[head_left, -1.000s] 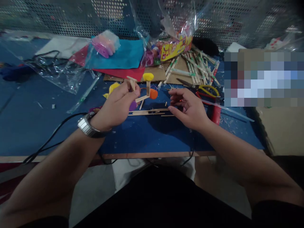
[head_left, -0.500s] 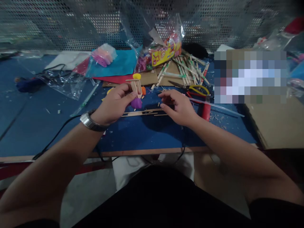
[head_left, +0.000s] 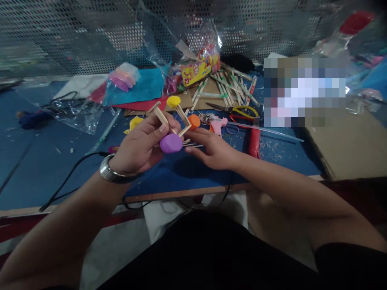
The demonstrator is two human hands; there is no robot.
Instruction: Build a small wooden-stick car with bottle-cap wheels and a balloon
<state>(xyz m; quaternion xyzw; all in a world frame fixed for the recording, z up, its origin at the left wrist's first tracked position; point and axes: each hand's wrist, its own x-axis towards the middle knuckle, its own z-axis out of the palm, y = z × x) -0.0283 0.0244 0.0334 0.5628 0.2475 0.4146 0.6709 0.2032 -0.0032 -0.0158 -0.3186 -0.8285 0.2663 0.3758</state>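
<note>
My left hand [head_left: 140, 141] is closed on a small model of wooden sticks [head_left: 183, 117], pinched between thumb and fingers. Rounded coloured pieces sit on the sticks: a purple one [head_left: 171, 143] at the near end, a yellow one [head_left: 173, 101] at the far end and an orange one [head_left: 194, 121] on the right. Just below the orange piece is my right hand [head_left: 213, 149], thumb and fingers apart and holding nothing I can see. Its fingertips come close to the model; whether they touch I cannot tell. Beneath lie thin loose sticks [head_left: 193, 145], partly covered by my hands.
A pink glue gun [head_left: 220, 125], yellow-handled pliers [head_left: 246, 112] and a red-handled tool [head_left: 254, 143] lie to the right. Behind are printed chopsticks [head_left: 231, 86], a bag of colourful clay [head_left: 196, 72] and coloured sheets [head_left: 148, 84]. Cardboard [head_left: 347, 149] covers the right side. A black cable [head_left: 72, 165] crosses the left.
My left hand has turned the stick model and brought it nearer, so its frame shows more openly. My right hand has moved left, close beneath the orange piece. The view has shifted slightly.
</note>
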